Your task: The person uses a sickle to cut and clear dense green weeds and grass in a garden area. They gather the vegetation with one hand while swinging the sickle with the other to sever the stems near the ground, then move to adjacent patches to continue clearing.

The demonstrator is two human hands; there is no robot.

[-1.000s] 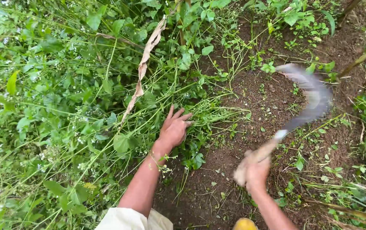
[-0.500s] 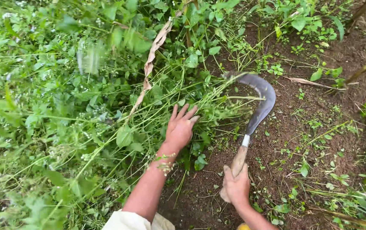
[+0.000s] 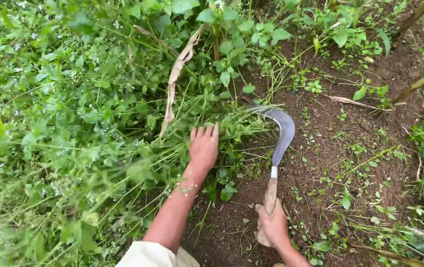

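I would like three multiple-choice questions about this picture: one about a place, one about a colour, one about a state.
1. Where does the curved grey metal blade of the sickle point?
A. into the green weeds
B. at the sky
C. at the sleeve

2. What colour is the bare soil?
A. white
B. brown
C. blue

3. How is the left hand?
A. closed in a fist
B. open, fingers on the weeds
C. holding a stone

Answers: 1 A, its tip reaches the green weeds. 2 B, the ground is dark brown. 3 B, the fingers lie spread; the right hand grips the wooden handle.

sickle (image 3: 282,132): curved grey blade, wooden handle, low over soil | weeds (image 3: 231,129): green, bunched, bent at blade
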